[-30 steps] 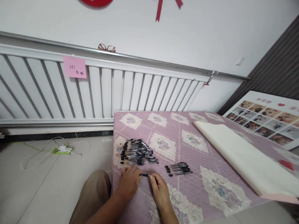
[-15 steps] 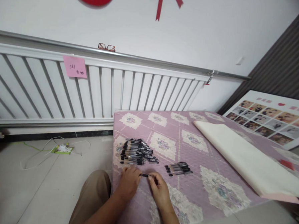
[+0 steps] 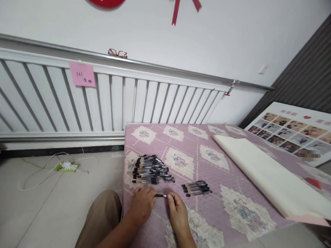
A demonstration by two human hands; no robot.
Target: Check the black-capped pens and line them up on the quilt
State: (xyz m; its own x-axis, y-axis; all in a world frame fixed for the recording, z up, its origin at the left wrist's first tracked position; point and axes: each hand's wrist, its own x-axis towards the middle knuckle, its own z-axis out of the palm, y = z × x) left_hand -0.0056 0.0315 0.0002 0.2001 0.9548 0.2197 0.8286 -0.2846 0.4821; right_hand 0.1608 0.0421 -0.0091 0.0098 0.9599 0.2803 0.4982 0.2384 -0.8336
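Head view: near the bed's (image 3: 233, 212) front-left corner, the left hand (image 3: 142, 205) and right hand (image 3: 178, 212) hold a black pen (image 3: 160, 195) between them, fingers apparently pinched on its ends; a pen pile (image 3: 150, 169) lies just beyond.

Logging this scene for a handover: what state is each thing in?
Short black pen: held level between left hand and right hand.
Large heap of black-capped clear pens: loose, piled, untouched.
Small group of black-capped pens: laid side by side.
Red-framed glasses: resting on the radiator rail.
Pink sticky note: stuck on the radiator.
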